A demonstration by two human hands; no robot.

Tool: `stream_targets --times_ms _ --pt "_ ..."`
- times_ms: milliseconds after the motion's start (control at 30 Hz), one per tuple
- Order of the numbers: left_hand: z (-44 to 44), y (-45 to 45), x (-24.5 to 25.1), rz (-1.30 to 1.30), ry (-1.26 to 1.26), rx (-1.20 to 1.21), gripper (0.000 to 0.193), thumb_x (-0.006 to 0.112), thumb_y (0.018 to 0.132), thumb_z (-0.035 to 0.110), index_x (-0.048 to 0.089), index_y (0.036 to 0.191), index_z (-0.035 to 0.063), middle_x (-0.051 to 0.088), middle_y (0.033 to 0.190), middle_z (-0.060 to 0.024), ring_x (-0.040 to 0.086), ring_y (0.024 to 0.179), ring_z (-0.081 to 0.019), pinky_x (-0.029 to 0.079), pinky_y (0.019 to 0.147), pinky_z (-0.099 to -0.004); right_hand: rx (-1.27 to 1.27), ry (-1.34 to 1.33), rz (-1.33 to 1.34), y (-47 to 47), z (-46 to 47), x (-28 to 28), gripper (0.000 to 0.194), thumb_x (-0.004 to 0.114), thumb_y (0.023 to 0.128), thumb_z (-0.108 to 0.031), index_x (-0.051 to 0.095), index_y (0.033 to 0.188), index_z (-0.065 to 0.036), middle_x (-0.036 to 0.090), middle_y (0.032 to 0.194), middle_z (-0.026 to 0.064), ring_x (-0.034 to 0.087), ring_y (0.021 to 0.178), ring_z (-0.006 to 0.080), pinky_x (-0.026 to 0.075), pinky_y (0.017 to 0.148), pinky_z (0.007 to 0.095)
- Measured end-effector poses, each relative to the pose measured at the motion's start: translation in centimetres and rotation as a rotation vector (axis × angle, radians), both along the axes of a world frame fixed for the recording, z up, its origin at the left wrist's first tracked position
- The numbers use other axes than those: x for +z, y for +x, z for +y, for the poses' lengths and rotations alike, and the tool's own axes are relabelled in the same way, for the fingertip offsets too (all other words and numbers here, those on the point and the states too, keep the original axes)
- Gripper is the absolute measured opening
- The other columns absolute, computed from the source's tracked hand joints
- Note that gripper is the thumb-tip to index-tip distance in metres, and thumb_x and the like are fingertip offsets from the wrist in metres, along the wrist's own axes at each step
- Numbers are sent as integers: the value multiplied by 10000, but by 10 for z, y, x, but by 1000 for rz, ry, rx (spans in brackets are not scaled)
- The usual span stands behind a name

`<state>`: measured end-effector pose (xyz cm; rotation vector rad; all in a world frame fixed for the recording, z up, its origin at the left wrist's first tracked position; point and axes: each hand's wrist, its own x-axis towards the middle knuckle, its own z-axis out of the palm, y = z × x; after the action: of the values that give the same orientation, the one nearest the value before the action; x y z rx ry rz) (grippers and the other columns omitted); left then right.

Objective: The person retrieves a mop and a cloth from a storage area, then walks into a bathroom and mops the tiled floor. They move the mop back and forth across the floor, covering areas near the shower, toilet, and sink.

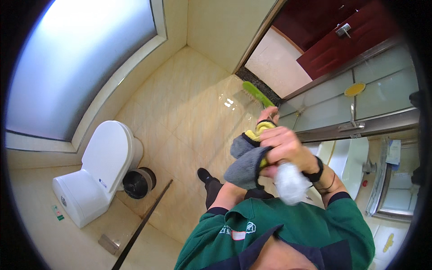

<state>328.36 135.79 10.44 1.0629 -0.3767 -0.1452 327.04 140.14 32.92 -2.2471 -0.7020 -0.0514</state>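
Observation:
Straight ahead of my body, my right hand (283,143), with a black wristband, is closed around grey-and-yellow knit work gloves (244,170) with black trim. A white, blurred bundle (292,184), perhaps plastic-wrapped, sticks out below that hand; whether it is the end of a handle, I cannot tell. Past the gloves show the fingers of what seems to be my left hand (268,114); gloves cover the rest, so its grip is hidden. Just beyond those fingers is a green broom head (258,93) with pale bristles, near the doorway; its handle is mostly hidden.
At left stands a white toilet (109,155), lid down, beside a black bin (137,183). A dark pole or edge (145,224) crosses lower left. The tiled floor (172,125) has wet shine near a dark threshold (258,82). Glass door (324,104) and washbasin (354,165) are right.

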Motion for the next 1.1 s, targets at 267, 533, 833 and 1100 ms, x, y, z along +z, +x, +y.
stream_targets --times_ms 267,533,833,1100 --pt "45 5 69 -330 133 8 280 688 685 131 631 954 78 602 776 -62 563 768 -269 393 741 -373 -64 439 -122 -17 -39 109 463 774 642 -440 572 741 -36 558 698 96 573 670 253 521 761 460" --pt "134 74 -56 -80 668 136 272 652 670 -3 630 932 71 583 737 -86 558 767 -288 411 709 -391 -594 1036 -144 -28 -116 16 367 767 688 -358 551 875 -128 522 830 34 508 761 182 402 876 424" --pt "105 143 -196 -122 1130 6 134 620 693 37 664 785 124 615 782 -118 566 794 -329 403 721 -438 -712 1173 200 88 -188 -105 235 656 621 -126 437 690 -77 489 713 48 466 666 173 415 680 326" --pt "-173 165 -140 -92 750 125 192 674 629 4 646 783 115 623 781 -100 553 817 -321 374 723 -410 -832 867 2 92 -373 -21 204 600 667 -238 491 724 -76 574 765 121 593 781 266 468 800 392"
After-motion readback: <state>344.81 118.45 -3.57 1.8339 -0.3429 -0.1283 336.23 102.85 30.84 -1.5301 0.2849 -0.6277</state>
